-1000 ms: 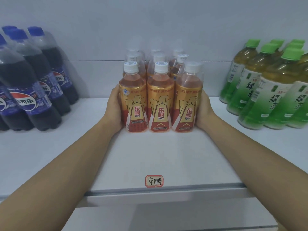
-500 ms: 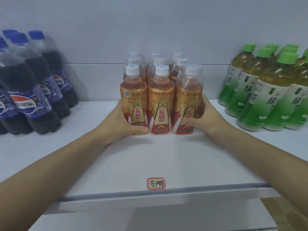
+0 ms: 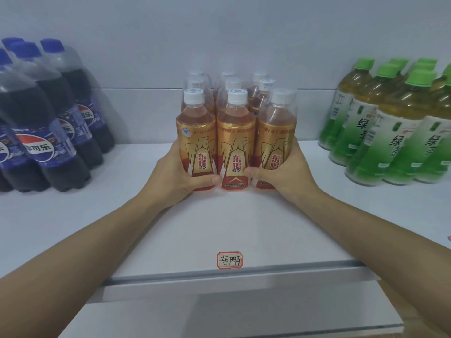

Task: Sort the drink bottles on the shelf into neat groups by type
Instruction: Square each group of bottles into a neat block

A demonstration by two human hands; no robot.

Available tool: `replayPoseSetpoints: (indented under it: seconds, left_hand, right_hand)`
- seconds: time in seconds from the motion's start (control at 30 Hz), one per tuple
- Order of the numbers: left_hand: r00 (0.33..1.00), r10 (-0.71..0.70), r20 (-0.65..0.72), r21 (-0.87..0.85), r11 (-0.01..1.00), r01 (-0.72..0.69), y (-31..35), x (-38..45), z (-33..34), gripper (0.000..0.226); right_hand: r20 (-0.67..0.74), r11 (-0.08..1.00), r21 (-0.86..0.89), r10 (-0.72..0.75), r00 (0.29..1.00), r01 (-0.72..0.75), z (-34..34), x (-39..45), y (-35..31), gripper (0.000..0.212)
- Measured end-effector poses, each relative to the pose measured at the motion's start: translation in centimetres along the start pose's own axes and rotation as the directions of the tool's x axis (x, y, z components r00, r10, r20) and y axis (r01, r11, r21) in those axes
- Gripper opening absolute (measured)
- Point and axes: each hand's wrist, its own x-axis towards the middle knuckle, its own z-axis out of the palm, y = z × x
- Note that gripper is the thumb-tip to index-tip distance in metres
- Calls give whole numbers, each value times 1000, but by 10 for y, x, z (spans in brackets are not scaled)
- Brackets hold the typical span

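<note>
Left hand [image 3: 175, 176] and right hand [image 3: 283, 174] clasp the outer front orange-gold bottles [image 3: 235, 142] of amber drink.

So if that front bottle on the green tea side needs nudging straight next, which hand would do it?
Probably the right hand. It already grips the front right orange bottle, with its thumb across the label's lower part. The left hand holds the front left orange bottle, and the middle bottle stands between.

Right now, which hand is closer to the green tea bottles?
Right. The right hand grips the gold bottles on the side facing the green tea bottles; the left hand grips their far side.
</note>
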Motion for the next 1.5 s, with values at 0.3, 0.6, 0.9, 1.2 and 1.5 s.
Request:
replayPoseSetpoints:
  seconds: [0.3,0.6,0.9,1.2,1.5]
  left_hand:
    - [997,-11,81,154,988,-2,-8,-12,-5,81]
    - [993,11,115,164,986,-30,-13,-11,-5,88]
    - [976,-179,124,415,903,113,14,-26,-17,87]
    - [909,-106,403,427,900,-84,91,-72,3,80]
    - [931,-81,356,111,993,44,104,-18,70,12]
  right_hand:
    - [121,999,5,49,991,-50,-19,-12,-4,90]
    - [103,999,-23,25,994,-23,-20,-13,3,77]
    - [135,991,-103,94,986,-81,-27,-17,-6,85]
    - [208,641,-715,-189,960,281,-117,-60,-24,60]
    - [130,699,-679,-186,974,224,-227,-80,-13,24]
